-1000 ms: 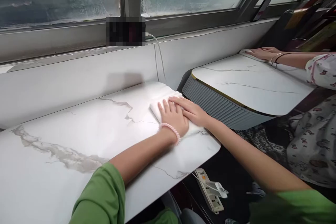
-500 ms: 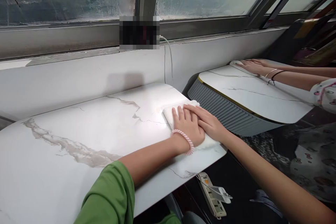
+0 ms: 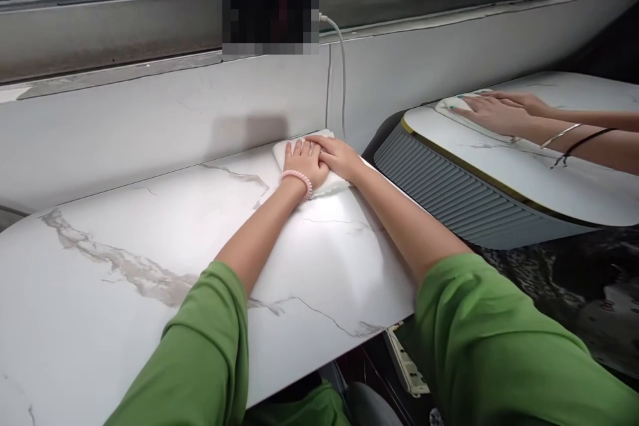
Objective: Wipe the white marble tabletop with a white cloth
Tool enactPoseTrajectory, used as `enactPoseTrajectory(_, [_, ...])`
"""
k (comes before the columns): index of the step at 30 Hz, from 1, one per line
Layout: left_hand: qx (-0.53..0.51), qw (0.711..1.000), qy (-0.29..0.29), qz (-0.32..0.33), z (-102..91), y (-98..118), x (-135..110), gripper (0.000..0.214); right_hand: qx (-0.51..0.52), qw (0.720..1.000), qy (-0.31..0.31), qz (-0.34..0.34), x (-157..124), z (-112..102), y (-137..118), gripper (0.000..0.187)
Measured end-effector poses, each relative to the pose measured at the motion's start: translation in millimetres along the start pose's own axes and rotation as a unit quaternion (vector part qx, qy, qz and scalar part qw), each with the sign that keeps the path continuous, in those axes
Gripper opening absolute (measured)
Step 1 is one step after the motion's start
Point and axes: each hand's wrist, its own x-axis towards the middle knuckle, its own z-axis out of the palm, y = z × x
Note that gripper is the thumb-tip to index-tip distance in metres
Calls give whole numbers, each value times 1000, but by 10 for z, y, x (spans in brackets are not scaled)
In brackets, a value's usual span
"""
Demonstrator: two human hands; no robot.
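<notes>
Near the far edge of the white marbled tabletop [image 3: 150, 346] lies a folded white cloth [image 3: 335, 185]. My left hand [image 3: 304, 165], with a pink coiled band at its wrist, rests flat on the cloth, fingers spread. Over the side of that hand lies my right hand [image 3: 342, 158], also flat, its fingers stretched toward the left and partly covering the left one. Both palms press down on the cloth rather than gripping it. Some of the cloth is hidden beneath them.
To the right, a co-worker's hands [image 3: 499, 112] lie on another white cloth [image 3: 452, 106] atop a second marbled table [image 3: 529, 173] with a ribbed side. A white cable [image 3: 342, 60] hangs down the wall. A power strip [image 3: 407, 366] sits below my table's front edge.
Both my hands and the cloth have slid away from me and slightly left, toward the wall. My view has tilted down. The co-worker's hands stay on their cloth.
</notes>
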Motion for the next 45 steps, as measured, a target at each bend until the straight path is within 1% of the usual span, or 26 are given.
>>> enactPoseTrajectory(4, [4, 1000, -1, 3, 12, -91, 151, 55, 1, 1000, 12, 16, 122, 57, 58, 52])
enactPoseTrajectory(8, [13, 1000, 0, 2, 13, -131, 208, 54, -1, 999, 21, 25, 183, 98, 94, 51])
enactPoseTrajectory(12, [14, 1000, -2, 1, 1, -122, 174, 54, -6, 1000, 20, 17, 169, 96, 78, 51])
enactPoseTrajectory(16, [22, 1000, -5, -7, -23, -77, 42, 56, -5, 1000, 14, -7, 80, 80, 3, 51])
enactPoseTrajectory(20, [30, 999, -15, -20, -50, 12, -221, 58, -1, 1000, 5, -18, -139, 59, -154, 53])
enactPoseTrajectory(24, [33, 999, -12, -5, -82, 137, -604, 58, -10, 1000, -2, -6, -505, 0, -403, 54])
enactPoseTrajectory(28, [35, 999, -14, 19, -130, 293, -1076, 57, -23, 1000, -8, -7, -967, -99, -714, 56])
enactPoseTrajectory(34, [36, 998, -21, 55, -225, 539, -1902, 60, -34, 999, -17, -34, -1701, -224, -1230, 61])
enactPoseTrajectory(37, [37, 997, -18, 67, -269, 596, -2239, 62, -34, 998, -24, -50, -1967, -238, -1447, 63])
enactPoseTrajectory(39, [36, 996, -22, 75, -293, 594, -2365, 61, -35, 998, -24, -50, -2060, -228, -1543, 63])
enactPoseTrajectory(41, [32, 996, -23, 81, -309, 557, -2399, 61, -37, 998, -22, -38, -2079, -205, -1588, 63])
enactPoseTrajectory(43, [27, 996, -17, 87, -314, 486, -2354, 60, -37, 999, -18, -25, -2030, -168, -1587, 61])
enactPoseTrajectory(45, [25, 995, -2, 95, -311, 379, -2253, 58, -39, 999, -16, -17, -1916, -112, -1553, 59])
